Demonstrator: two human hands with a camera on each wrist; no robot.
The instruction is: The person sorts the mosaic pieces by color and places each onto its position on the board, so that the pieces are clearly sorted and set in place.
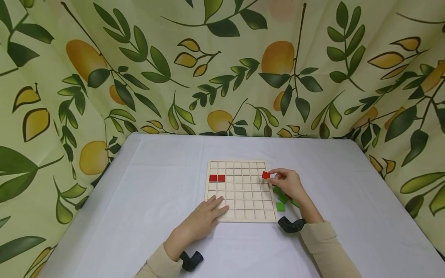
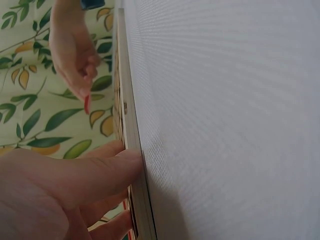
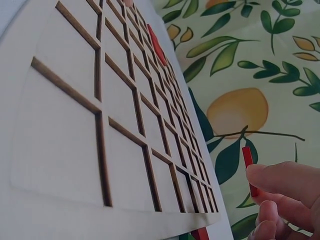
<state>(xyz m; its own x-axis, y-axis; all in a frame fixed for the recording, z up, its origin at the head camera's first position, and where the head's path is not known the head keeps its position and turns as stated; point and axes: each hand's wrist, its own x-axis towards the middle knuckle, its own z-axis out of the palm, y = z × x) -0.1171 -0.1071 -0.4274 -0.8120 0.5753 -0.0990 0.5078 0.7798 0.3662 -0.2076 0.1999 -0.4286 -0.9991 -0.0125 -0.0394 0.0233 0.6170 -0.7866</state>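
Note:
A pale wooden grid board (image 1: 243, 196) lies on the white table, with two red square tiles (image 1: 217, 178) side by side in its third row at the left. My left hand (image 1: 203, 218) rests on the board's lower left corner, fingers spread; in the left wrist view the thumb of that hand (image 2: 75, 190) lies against the board's edge (image 2: 131, 110). Between thumb and fingers my right hand (image 1: 287, 183) pinches a red tile (image 1: 265, 175), held above the board's right edge. The right wrist view shows this tile (image 3: 250, 170) edge-on in the fingertips of the hand (image 3: 287, 192).
Green tiles (image 1: 280, 207) and some red ones lie loose at the board's right side, partly under my right hand. A black device sits at each wrist. Behind the table's far edge hangs a leaf-and-fruit patterned curtain (image 1: 222, 77).

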